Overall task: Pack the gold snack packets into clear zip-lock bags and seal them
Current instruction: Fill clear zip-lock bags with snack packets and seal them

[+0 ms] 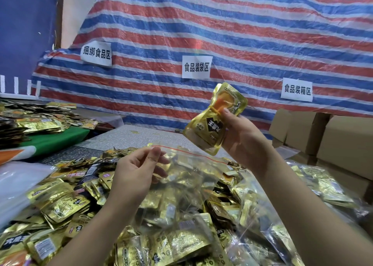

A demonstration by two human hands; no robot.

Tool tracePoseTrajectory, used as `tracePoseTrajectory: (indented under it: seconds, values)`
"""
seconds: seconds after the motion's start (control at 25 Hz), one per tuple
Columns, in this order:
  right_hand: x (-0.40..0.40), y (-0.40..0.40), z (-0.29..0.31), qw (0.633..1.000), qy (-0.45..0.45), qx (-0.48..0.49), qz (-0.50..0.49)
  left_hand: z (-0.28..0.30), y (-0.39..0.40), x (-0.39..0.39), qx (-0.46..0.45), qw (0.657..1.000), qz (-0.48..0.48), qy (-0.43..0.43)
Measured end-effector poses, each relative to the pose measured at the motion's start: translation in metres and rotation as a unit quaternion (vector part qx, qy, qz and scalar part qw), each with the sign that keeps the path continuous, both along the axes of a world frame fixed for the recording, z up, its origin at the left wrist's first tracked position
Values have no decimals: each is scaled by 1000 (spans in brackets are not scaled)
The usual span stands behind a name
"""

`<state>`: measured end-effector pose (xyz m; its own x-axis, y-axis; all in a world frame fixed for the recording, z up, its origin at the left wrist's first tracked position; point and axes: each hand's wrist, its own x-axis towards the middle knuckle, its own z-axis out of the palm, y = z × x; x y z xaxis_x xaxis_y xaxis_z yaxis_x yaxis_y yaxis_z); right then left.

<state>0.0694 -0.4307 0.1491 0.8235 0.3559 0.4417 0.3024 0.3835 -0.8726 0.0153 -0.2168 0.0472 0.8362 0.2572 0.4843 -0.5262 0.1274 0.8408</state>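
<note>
In the head view, the right hand (245, 138) holds a bunch of shiny gold foil snack packets (216, 120) up in the air, fingers and thumb curled round its waist, where a thin orange rubber band (219, 109) cinches it; the bunch's long axis runs on a slant, upper end up and to the right, lower end down and to the left; that lower end hangs just above the mouth of the clear plastic zip-lock bag (191, 185). The left hand (137, 170) pinches the near left corner of the bag's mouth between thumb and fingertips, just beside the red zip line (193, 153), which runs from that pinch away to the right, under the raised bunch; whether the mouth is parted I cannot tell, the film being too clear to read. The bag lies over a heap of loose gold packets (60, 203) on the table; so the bunch sits up and to the right of the opening, nearer the right hand, and I judge the next move to be a slide down and leftward along the bunch's own axis into the mouth, the left hand keeping the lip up. Brown cardboard boxes (331, 136) stand at the right; a red, white and blue striped tarpaulin (222, 33) with white paper signs (196, 66) hangs behind.
</note>
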Motion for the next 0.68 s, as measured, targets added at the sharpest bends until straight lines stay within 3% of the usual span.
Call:
tracePoseTrajectory:
  seconds: [0.4, 0.68]
  values:
    - [-9, -1, 1, 998, -57, 24, 28, 0, -1, -4, 42, 998, -42, -33]
    - [-13, -6, -14, 994, -69, -52, 74, 0, -1, -2, 38, 998, -37, -29]
